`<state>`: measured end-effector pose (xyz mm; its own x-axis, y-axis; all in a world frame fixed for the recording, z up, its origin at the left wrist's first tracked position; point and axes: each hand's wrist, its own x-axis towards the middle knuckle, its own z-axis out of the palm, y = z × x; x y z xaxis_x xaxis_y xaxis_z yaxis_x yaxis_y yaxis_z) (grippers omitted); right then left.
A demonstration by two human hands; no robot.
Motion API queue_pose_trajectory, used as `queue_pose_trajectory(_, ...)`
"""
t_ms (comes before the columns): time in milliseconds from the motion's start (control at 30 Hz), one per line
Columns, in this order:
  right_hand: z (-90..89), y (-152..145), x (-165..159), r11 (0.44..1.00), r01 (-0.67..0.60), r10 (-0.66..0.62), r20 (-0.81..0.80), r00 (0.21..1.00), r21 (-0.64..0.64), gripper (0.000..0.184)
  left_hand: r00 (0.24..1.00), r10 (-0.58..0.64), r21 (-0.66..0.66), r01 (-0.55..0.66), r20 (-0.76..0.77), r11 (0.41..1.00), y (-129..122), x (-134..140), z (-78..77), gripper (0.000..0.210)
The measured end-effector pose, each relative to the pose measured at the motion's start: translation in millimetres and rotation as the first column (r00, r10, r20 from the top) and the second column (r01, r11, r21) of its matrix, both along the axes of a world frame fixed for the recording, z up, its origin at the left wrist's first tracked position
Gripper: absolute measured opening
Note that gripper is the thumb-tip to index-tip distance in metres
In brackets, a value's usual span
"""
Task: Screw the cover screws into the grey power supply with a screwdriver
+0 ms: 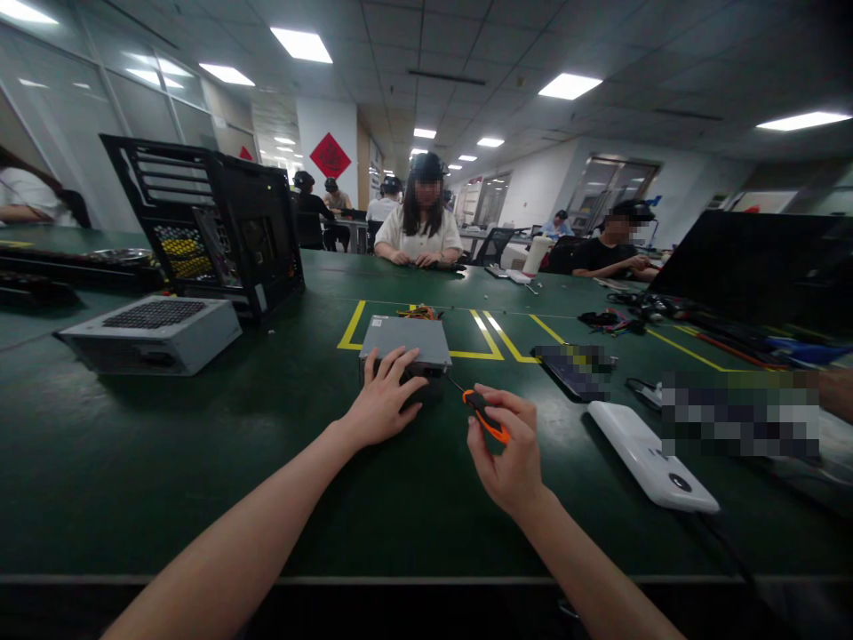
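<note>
A grey metal computer power supply point(410, 340) sits on the green table in front of me, with a bundle of coloured wires point(421, 312) at its far side. My left hand point(383, 404) lies over its near left part, fingers spread on the casing. My right hand point(510, 440) grips a screwdriver point(483, 413) with an orange and black handle. The screwdriver's shaft points left and away, its tip at the near right corner of the power supply. Whether the tip sits in a screw is too small to tell.
To the left stand a larger power supply point(153, 333) and a black computer case point(219, 222). On the right lie a phone point(573, 372), a white power bank-like device point(653, 453) and a dark monitor point(766, 276). A person point(419, 222) sits across the table point(280, 498).
</note>
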<state>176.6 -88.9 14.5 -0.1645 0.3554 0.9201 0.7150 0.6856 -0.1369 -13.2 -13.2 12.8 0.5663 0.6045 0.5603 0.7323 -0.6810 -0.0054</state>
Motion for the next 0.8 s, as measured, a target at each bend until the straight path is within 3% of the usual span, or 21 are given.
queue_pose_trajectory(100, -3.0, 0.5, 2.6, 0.999, 0.042, -0.042, 0.05, 0.998, -0.007, 0.037, 1.0, -0.007, 0.007, 0.007, -0.001, 1.0, 0.1, -0.3, -0.3, 0.028)
queue_pose_trajectory(167, -4.4, 0.6, 3.1, 1.0, 0.002, -0.001, 0.078, 0.997, -0.023, 0.036, 1.0, -0.009, 0.011, 0.009, 0.002, 1.0, -0.1, -0.4, -0.4, 0.027)
queue_pose_trajectory(800, 1.8, -1.8, -0.5, 0.998, 0.026, -0.029, 0.058, 0.998, 0.051, 0.045, 1.0, -0.017, 0.004, 0.017, -0.002, 1.0, -0.2, -1.2, 0.3, 0.032)
